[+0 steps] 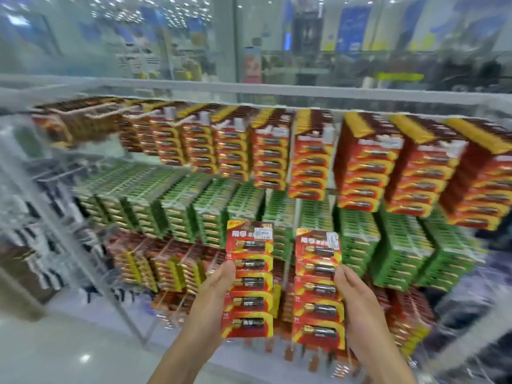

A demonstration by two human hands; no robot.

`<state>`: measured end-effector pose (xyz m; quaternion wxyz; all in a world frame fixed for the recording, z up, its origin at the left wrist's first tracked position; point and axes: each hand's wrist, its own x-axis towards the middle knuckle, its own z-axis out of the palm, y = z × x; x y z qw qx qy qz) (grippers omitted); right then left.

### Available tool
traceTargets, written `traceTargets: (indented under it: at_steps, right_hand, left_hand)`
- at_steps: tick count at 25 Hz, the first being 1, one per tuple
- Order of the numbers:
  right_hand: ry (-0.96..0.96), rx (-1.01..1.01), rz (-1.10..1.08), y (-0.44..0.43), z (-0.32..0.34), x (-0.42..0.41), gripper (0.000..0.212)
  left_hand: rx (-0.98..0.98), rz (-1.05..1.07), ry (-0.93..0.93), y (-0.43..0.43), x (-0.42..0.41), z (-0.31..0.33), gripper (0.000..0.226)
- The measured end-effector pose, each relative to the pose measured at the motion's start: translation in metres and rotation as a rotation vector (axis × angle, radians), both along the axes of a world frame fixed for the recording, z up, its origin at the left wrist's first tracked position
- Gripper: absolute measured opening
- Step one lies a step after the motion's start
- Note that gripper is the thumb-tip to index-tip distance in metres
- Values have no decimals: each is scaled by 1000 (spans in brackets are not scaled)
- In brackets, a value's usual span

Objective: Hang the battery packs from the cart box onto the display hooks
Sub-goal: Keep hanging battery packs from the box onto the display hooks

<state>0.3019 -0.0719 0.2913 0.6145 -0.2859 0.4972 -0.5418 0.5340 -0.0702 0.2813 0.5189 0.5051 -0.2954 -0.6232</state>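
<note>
I hold two red and yellow battery packs upright in front of the display. My left hand (214,295) grips the left pack (249,281) by its left edge. The right pack (318,289) is gripped on its right edge by my right hand (357,306). Each pack is a strip of several batteries with a white price sticker at the top. Both packs are level with the green row and the lowest row. The display hooks (110,112) of the top row stick out toward me, most of them full of red packs (363,167). The cart box is out of view.
Green battery packs (399,250) fill the middle row, and more red packs (166,270) hang in the lowest row. Two bare hooks show at the top left. A glass wall (138,51) rises behind the rack. Pale floor (69,350) lies at the lower left.
</note>
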Motion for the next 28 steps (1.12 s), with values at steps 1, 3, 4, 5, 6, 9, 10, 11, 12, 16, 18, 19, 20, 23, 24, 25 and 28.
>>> traceTargets:
  at_steps: [1,3,4,5,6,9,10,11,12,16,18,19,20,23,24,25,28]
  right_hand:
    - [-15,12,19,-4,5,22,12]
    - [-2,33,35,-12,13,67,12]
    - [-15,43,42,-19,15,91,22]
    - [-32,45,45,-25,17,114,28]
    - [-34,47,51,-30,19,135,32]
    - [-71,39,100,-47,22,199,44]
    - [-73,54,100,-51,21,219,43]
    - [-68,62,111,-54,20,236,34]
    - [-61,60,117,-58,17,252,22]
    - [-95,65,207,-74,16,300,23]
    - [-61,51,251,-87,19,320,32]
    - [-42,51,261,-94,21,330,35]
    - [-26,57,264,-103,21,338,37]
    - [7,55,273,-127,26,357,37]
    - [20,55,274,-138,26,361,41]
    - [20,65,266,-147,26,365,46]
    - [10,72,218,-178,31,373,33]
  left_hand:
    - [0,27,12,-2,21,1,54]
    - [1,79,49,-5,64,5,55]
    - [6,105,71,-7,89,4,52]
    - [11,128,92,-7,111,5,49]
    - [16,136,127,-7,131,7,49]
    - [32,178,200,-7,194,10,51]
    - [30,187,214,-7,213,9,49]
    - [29,199,211,-7,228,10,47]
    - [37,201,199,-7,244,11,46]
    - [5,248,100,-17,294,6,48]
    - [4,289,73,-29,312,2,62]
    - [8,313,82,-35,320,1,65]
    - [-3,312,96,-43,327,0,63]
    - [-53,319,90,-65,342,1,54]
    - [-58,338,102,-74,345,1,52]
    - [-66,347,123,-82,347,3,50]
    - [-51,334,184,-108,353,13,69]
